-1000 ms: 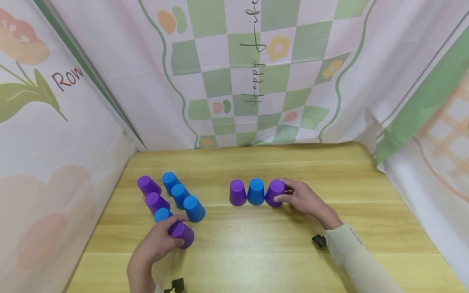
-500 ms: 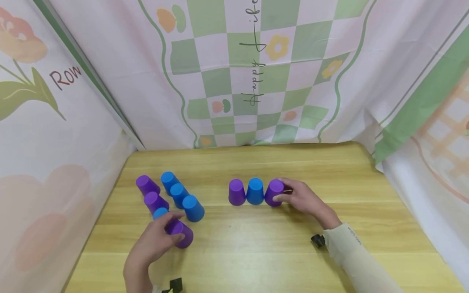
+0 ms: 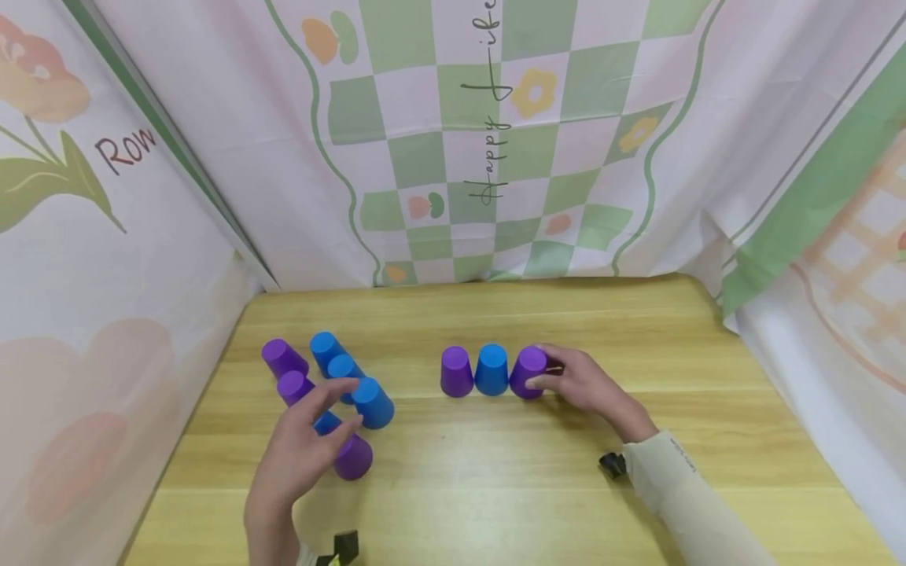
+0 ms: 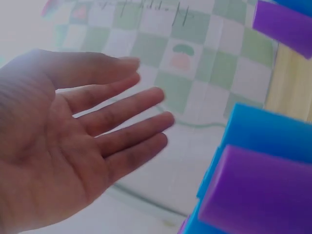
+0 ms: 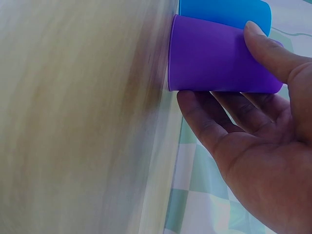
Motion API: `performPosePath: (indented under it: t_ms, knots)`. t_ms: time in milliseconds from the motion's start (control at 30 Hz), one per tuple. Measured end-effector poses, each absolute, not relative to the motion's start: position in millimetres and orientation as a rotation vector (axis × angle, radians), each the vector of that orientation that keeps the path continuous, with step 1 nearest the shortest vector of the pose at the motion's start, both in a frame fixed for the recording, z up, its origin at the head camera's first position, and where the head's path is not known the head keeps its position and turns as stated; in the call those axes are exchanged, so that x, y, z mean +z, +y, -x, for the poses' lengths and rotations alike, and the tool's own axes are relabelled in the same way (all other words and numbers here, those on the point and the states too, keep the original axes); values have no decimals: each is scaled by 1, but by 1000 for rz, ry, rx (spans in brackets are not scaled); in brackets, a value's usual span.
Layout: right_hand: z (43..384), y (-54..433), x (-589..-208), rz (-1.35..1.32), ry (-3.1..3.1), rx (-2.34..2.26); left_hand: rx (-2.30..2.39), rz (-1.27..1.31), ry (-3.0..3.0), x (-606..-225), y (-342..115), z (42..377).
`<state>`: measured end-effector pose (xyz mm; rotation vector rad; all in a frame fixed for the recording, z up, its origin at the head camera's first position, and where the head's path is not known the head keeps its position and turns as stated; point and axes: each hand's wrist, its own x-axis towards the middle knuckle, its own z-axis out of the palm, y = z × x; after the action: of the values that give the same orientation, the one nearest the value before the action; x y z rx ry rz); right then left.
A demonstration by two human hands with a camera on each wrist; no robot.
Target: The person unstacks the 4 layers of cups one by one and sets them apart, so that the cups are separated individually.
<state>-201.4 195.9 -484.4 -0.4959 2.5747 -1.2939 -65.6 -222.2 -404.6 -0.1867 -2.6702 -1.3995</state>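
On the table's right half, an upside-down purple cup (image 3: 525,376) is held by my right hand (image 3: 583,383), thumb on one side and fingers on the other. It ends a row with a blue cup (image 3: 491,371) and another purple cup (image 3: 456,373). My left hand (image 3: 293,456) hovers over the left group of cups, thumb and fingers apart, holding nothing. Just below its thumb stands the nearest purple cup (image 3: 355,460), with a blue cup (image 3: 375,405) behind it. In the left wrist view, the palm (image 4: 53,151) shows bare. The hand partly hides some cups.
Farther back in the left group stand two purple cups (image 3: 285,358) and more blue cups (image 3: 325,350). The wooden table (image 3: 495,503) meets a patterned curtain (image 3: 488,228) at its back edge. Cloth also hangs at both sides.
My left hand has let go of the nearest purple cup and lifted off it, its fingers spreading. That cup stays where it was. My right hand keeps its hold on the right-end purple cup.
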Motion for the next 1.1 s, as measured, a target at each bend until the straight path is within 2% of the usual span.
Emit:
performPosePath:
  t_ms: [200, 433, 767, 1100]
  knots:
    - [202, 196, -484, 493, 2580, -1280, -1391, 299, -2527, -402, -201, 74]
    - [201, 196, -483, 503, 2581, -1278, -1438, 297, -2532, -401, -166, 89]
    - [200, 195, -482, 507, 2577, -1285, -1538, 253, -2565, -409, -125, 129]
    - [199, 194, -481, 520, 2572, -1299, -1460, 251, -2774, -428, -106, 162]
